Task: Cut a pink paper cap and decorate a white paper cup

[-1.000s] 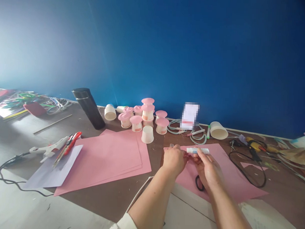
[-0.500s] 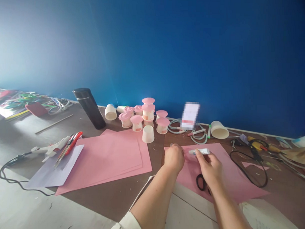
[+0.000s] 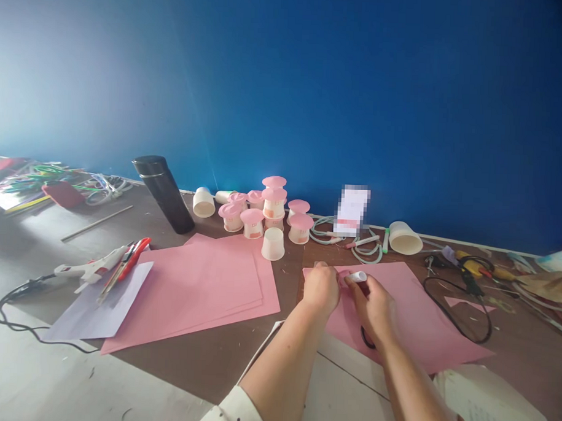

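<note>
My right hand is closed on a white tube-shaped item, held above a pink sheet. Close beside it, my left hand is curled at the sheet's left edge; what its fingers hold is hidden behind the hand. A black loop shows partly under my right hand. Left of the hands, a plain white paper cup stands upside down. Behind it are several cups with pink paper tops, some of them stacked.
More pink sheets lie at the left, with a white sheet, a glue gun and a red cutter. A black bottle, a large cup and cables surround the work area.
My right hand has moved left toward my left hand, and the white tube has turned and now points more toward the camera. My left hand has stayed nearly in place.
</note>
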A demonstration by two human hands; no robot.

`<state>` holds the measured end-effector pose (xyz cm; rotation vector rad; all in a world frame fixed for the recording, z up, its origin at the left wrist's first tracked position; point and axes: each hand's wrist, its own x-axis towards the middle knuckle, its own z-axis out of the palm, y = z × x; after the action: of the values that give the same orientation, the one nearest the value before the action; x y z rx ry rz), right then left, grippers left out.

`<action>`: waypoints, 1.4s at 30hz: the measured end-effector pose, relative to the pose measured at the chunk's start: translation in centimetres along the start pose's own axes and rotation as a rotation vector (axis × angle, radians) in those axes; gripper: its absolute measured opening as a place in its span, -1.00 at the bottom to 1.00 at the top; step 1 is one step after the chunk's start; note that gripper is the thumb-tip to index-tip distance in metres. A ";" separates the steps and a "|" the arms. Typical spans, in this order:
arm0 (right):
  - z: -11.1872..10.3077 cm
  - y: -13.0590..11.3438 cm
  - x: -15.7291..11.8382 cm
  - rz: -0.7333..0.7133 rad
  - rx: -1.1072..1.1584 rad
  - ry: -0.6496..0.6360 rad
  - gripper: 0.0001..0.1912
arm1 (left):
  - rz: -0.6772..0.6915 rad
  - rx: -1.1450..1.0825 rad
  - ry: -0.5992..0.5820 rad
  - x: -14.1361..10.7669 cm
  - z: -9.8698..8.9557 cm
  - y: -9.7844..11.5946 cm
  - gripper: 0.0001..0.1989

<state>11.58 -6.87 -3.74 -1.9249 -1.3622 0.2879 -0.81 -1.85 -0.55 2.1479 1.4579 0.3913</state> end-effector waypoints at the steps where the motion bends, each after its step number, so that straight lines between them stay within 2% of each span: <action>1: 0.0 -0.1 0.0 -0.006 -0.016 -0.004 -0.65 | 0.007 0.002 0.002 0.0 0.0 0.0 -0.73; 11: -0.7 -1.2 0.0 -0.142 -0.129 -0.065 -0.70 | -0.023 -0.024 -0.019 -0.1 -0.4 0.0 -0.73; 16: -0.8 -1.1 0.0 -0.166 -0.174 -0.112 -0.73 | -0.021 -0.029 -0.028 0.0 -0.3 -0.1 -0.72; 20: -0.6 -0.6 0.1 -0.168 -0.234 -0.077 -0.74 | -0.025 -0.042 -0.028 -0.1 -0.3 -0.1 -0.74; 24: -0.3 -0.4 0.2 -0.157 -0.190 -0.065 -0.69 | -0.002 -0.053 -0.015 -0.2 -0.4 -0.1 -0.75; 28: -0.7 -0.7 0.3 -0.049 -0.099 -0.069 -0.65 | 0.010 -0.038 -0.005 -0.1 -0.2 -0.2 -0.75; 33: -1.7 -0.5 0.6 0.194 0.172 0.083 -0.56 | 0.041 0.029 0.015 0.0 0.3 -0.3 -0.73; 35: -1.7 -0.2 0.8 0.253 0.401 0.120 -0.57 | 0.058 0.058 0.027 -0.1 0.3 -0.3 -0.72; 39: -1.4 -0.1 1.1 0.376 1.018 0.114 -0.62 | 0.097 0.119 0.043 -0.3 0.2 -0.3 -0.69; 42: -1.5 -0.2 1.2 0.486 1.262 0.066 -0.61 | 0.119 0.127 0.069 -0.3 0.3 -0.3 -0.69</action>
<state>12.82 -6.41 -2.26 -1.0838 -0.3722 1.0152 -1.06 -2.13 -0.92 2.3510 1.4312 0.4298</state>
